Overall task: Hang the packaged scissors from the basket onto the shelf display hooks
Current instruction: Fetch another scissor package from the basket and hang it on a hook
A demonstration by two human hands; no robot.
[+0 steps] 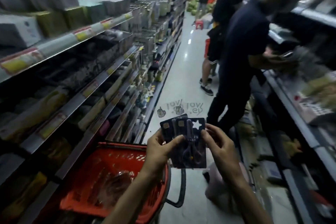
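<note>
I hold a fanned stack of dark scissors packages (189,138) in front of me over the aisle floor. Each card is dark with a small tan label, and the front one has a white star cut-out. My left hand (160,149) grips the stack's left side, thumb across the front card. At the right edge, my right hand (218,147) pinches the front card. The red basket (116,174) stands below my left arm with clear-wrapped goods inside. The shelf display hooks (143,29) with hanging goods run along the left shelving, farther down the aisle.
Stocked shelves (60,82) line the left side and another shelf unit (300,85) lines the right. A person in dark clothes (241,60) stands close ahead on the right, with more people (209,29) behind. The pale aisle floor (183,71) runs between.
</note>
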